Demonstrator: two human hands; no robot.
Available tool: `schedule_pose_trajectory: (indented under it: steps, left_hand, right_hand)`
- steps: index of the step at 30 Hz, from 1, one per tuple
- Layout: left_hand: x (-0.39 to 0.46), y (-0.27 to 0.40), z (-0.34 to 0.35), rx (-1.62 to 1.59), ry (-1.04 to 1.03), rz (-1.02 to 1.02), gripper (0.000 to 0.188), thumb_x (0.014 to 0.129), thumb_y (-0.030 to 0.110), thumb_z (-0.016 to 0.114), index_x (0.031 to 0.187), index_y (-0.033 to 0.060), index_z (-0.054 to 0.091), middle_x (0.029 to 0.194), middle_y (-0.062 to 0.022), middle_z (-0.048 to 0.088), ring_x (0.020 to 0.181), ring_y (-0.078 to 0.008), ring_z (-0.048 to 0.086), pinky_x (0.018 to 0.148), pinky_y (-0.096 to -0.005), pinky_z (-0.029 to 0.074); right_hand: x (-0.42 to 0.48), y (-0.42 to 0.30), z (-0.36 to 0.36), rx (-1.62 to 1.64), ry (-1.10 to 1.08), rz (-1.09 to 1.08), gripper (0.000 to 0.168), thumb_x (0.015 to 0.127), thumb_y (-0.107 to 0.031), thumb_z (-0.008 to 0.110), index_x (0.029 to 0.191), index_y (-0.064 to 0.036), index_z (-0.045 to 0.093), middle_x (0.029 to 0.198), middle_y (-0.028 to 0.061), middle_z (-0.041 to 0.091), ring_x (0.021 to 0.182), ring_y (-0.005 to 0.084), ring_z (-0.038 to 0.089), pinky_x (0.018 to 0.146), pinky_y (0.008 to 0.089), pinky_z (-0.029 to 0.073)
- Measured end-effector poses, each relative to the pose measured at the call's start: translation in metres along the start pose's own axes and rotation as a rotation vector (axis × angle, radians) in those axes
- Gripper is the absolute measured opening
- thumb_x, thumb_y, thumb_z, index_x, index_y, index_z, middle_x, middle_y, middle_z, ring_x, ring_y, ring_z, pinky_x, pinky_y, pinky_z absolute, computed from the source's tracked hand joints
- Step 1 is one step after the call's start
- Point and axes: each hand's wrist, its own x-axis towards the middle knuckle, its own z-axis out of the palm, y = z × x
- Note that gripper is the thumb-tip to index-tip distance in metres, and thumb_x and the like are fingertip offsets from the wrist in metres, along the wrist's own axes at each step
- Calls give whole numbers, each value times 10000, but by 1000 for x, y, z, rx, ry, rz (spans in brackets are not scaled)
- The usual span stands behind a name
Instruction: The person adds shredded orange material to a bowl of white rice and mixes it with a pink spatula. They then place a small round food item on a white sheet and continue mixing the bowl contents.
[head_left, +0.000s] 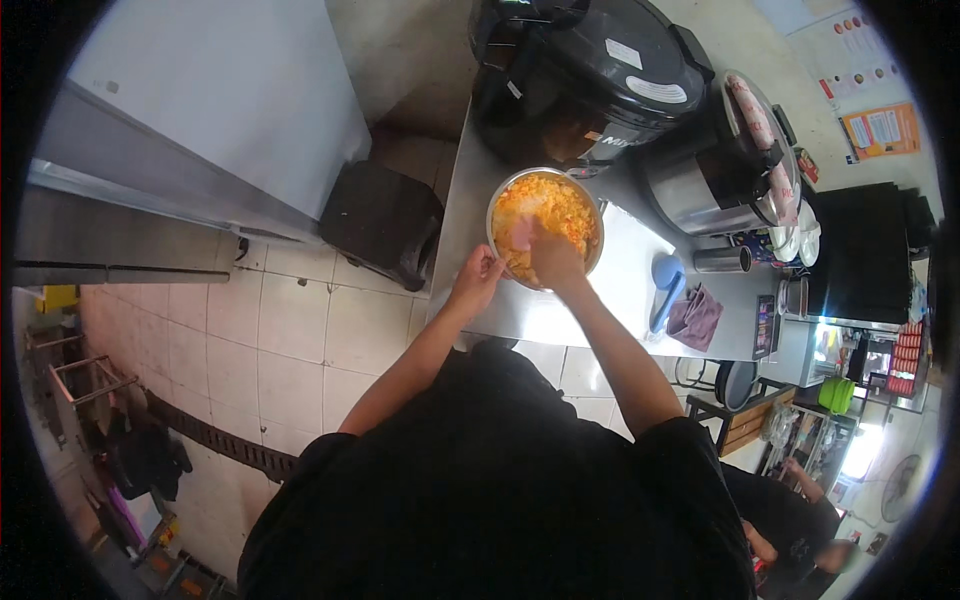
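A round metal bowl (598, 259) stands on the steel counter (480, 187) before me, holding orange-yellow food (559, 202) that looks like shredded vegetables or rice. My left hand (482, 274) grips the bowl's rim at its lower left. Over the lower middle of the food is my right hand (553, 255), its fingers reaching into the bowl. Something pink (523, 232) shows by those fingers; whether it is held cannot be told. To the right lie a blue ladle or scoop (667, 289) and a folded purple cloth (695, 316).
Behind the bowl stand a large black rice cooker (592, 82) and a second cooker (701, 184). A metal cup (721, 259) lies on its side farther right. A black bin (382, 221) stands on the tiled floor left of the counter. Another person (787, 510) is at lower right.
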Motion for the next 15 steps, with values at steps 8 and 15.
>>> schedule_pose_trajectory:
  steps: [8, 15]
  left_hand:
    - [6, -5, 0, 249, 236, 135, 145, 966, 158, 600, 996, 47, 511, 944, -80, 616, 902, -176, 633, 805, -333, 513]
    - [19, -9, -11, 110, 251, 84, 133, 1041, 217, 502, 1086, 105, 446, 1137, -58, 474, 1086, -201, 553, 919, -540, 572]
  right_hand:
    - [2, 45, -65, 506, -81, 311, 386, 940, -210, 505, 1288, -105, 632, 1181, 189, 665, 1062, 334, 653, 891, 437, 526]
    - [-3, 8, -22, 60, 82, -109, 352, 943, -222, 520, 1257, -107, 631, 1022, 221, 693, 904, 350, 695, 792, 458, 547]
